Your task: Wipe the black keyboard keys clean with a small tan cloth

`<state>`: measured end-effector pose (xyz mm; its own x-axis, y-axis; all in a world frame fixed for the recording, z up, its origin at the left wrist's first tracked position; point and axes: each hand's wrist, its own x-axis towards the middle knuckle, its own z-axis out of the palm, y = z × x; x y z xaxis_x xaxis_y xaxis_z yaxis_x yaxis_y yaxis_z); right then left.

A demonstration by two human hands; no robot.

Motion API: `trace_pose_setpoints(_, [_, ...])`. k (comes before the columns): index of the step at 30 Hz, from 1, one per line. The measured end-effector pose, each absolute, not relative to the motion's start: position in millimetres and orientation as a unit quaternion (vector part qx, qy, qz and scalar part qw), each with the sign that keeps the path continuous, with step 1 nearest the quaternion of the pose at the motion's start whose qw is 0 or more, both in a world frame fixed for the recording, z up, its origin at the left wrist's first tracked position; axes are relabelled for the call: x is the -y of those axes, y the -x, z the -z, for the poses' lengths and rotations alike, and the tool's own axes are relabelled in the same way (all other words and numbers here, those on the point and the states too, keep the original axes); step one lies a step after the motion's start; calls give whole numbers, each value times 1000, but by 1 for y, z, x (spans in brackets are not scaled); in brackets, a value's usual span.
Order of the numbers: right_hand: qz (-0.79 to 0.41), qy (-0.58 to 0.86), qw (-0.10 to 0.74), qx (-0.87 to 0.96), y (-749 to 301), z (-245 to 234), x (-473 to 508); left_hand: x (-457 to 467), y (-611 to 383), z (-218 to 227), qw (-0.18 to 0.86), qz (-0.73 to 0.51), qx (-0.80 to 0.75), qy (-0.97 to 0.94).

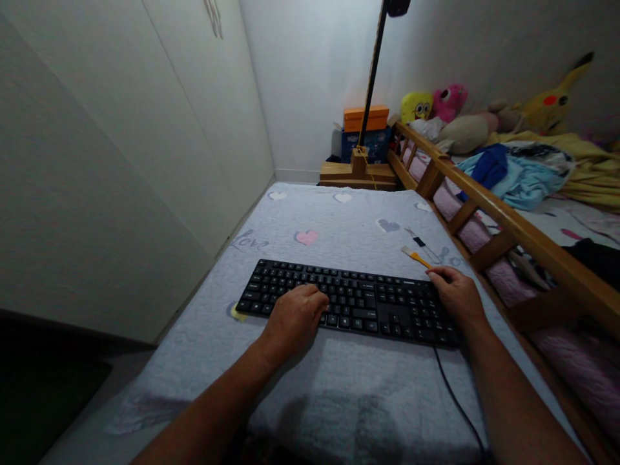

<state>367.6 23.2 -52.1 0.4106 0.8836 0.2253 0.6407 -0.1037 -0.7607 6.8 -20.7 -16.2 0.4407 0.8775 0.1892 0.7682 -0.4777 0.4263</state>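
Left hand (299, 311) curls over a long black plastic keyboard (349, 300) on a pale-blue quilted cover (349, 223); right hand (455, 296) sits apart at its right end, by an orange-handled, pale-bristled brush (416, 257). Whether either grips is unclear. Probably light and stiff, the keyboard is best held by its short ends.

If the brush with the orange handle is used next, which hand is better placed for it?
Probably the right hand: it is right by the handle end of the brush, though whether it grips it is unclear. The left hand is over the keyboard, farther from the brush.
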Motion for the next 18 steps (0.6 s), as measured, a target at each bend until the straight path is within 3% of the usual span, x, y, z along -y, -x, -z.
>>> trace_pose_setpoints(9, [-104, 733, 480, 470, -372, 33, -14, 38, 3, 6, 252, -313, -458, -793])
trace_pose_setpoints(13, [-93, 722, 462, 506, -369, 4, 0, 50, 5, 1, 298, -345, -461, -761])
trace_pose_setpoints(18, [-169, 601, 427, 654, -332, -32, 31, 57, -1, -1, 368, -382, -472, -704])
